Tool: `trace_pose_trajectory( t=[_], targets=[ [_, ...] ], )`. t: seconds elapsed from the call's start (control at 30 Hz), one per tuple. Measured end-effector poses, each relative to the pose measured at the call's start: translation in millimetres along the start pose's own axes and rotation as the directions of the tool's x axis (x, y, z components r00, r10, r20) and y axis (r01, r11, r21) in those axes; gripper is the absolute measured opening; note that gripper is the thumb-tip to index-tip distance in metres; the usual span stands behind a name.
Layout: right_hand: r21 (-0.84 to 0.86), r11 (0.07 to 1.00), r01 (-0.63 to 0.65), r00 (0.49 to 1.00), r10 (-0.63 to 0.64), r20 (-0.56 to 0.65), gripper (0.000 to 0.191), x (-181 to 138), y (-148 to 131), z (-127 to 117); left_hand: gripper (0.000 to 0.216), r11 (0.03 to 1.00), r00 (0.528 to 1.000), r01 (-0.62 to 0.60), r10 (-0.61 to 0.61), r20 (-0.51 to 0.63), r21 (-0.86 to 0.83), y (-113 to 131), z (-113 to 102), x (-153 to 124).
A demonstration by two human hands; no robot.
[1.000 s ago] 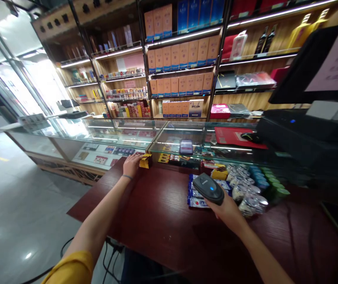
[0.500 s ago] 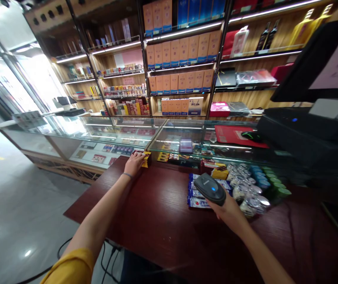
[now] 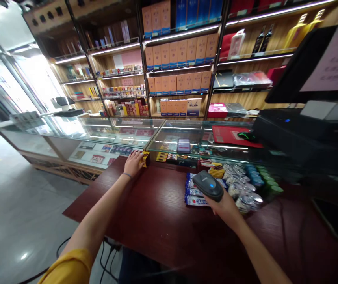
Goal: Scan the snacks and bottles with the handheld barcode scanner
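At the counter's far left corner, my left hand point(image 3: 134, 161) is closed over a yellow-and-brown snack packet point(image 3: 145, 159), its fingers curled on top and hiding part of it. My right hand point(image 3: 223, 205) grips a black barcode scanner point(image 3: 207, 184) with a blue light lit. That scanner is above a row of blue-and-white snack packets point(image 3: 195, 201), covering some of them. Several clear jars with silver lids point(image 3: 247, 201) stand just right of the scanner, with blue cans point(image 3: 253, 176) and green cans point(image 3: 270, 180) beyond them.
The dark red wooden counter point(image 3: 157, 213) meets a glass display case point(image 3: 169, 136) at its far side. A red mat point(image 3: 231, 136) with a black mouse point(image 3: 246, 136) lies on the glass. A monitor point(image 3: 311, 67) stands at right. Cables point(image 3: 110, 252) hang below the counter's near edge.
The view has shifted a little, so the counter things sit slightly farther left. Both hands keep nearly the same places, the left on the packet and the right round the scanner.
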State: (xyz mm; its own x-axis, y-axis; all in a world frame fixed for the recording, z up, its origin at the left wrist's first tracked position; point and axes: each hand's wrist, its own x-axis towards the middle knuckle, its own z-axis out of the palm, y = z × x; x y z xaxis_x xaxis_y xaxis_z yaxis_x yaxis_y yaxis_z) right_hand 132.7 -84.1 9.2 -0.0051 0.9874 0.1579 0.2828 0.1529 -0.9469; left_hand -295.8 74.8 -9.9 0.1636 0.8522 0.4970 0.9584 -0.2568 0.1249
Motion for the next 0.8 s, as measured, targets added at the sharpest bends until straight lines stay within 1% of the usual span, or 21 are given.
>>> trace_pose_trajectory(
  t=[0.1, 0.17, 0.27, 0.37, 0.5, 0.6, 0.7, 0.8],
  targets=[
    [0.051, 0.998, 0.025, 0.999, -0.023, -0.036, 0.042, -1, -9, -7, 0.068, 0.998, 0.997, 0.02, -0.024, -0.068, -0.062, 18, 1, 0],
    [0.073, 0.997, 0.035, 0.998, -0.031, -0.052, 0.036, 0, -13, -15, 0.067, 0.992, 0.993, -0.008, -0.007, -0.119, -0.124, 39, 2, 0],
    [0.114, 0.992, 0.048, 0.996, -0.038, -0.085, 0.036, 3, -16, -30, 0.057, 0.969, 0.979, -0.091, 0.044, -0.198, -0.23, 83, 5, -4],
    [0.133, 0.989, 0.071, 0.99, -0.053, -0.13, 0.034, 5, -17, -44, 0.047, 0.922, 0.965, -0.195, 0.119, -0.234, -0.334, 138, 9, -13],
    [0.14, 0.986, 0.09, 0.983, -0.066, -0.172, 0.033, 7, -17, -58, 0.039, 0.855, 0.953, -0.297, 0.236, -0.193, -0.424, 212, 23, -30],
    [0.142, 0.984, 0.103, 0.979, -0.075, -0.187, 0.039, 8, -18, -64, 0.036, 0.839, 0.94, -0.34, 0.312, -0.136, -0.425, 256, 35, -41],
    [0.188, 0.977, 0.101, 0.976, -0.061, -0.21, 0.038, 7, -19, -68, 0.037, 0.848, 0.925, -0.37, 0.374, -0.065, -0.379, 286, 44, -46],
    [0.228, 0.968, 0.105, 0.974, -0.054, -0.218, 0.037, 7, -20, -70, 0.037, 0.875, 0.923, -0.365, 0.386, 0.001, -0.316, 300, 48, -47]
  ],
)
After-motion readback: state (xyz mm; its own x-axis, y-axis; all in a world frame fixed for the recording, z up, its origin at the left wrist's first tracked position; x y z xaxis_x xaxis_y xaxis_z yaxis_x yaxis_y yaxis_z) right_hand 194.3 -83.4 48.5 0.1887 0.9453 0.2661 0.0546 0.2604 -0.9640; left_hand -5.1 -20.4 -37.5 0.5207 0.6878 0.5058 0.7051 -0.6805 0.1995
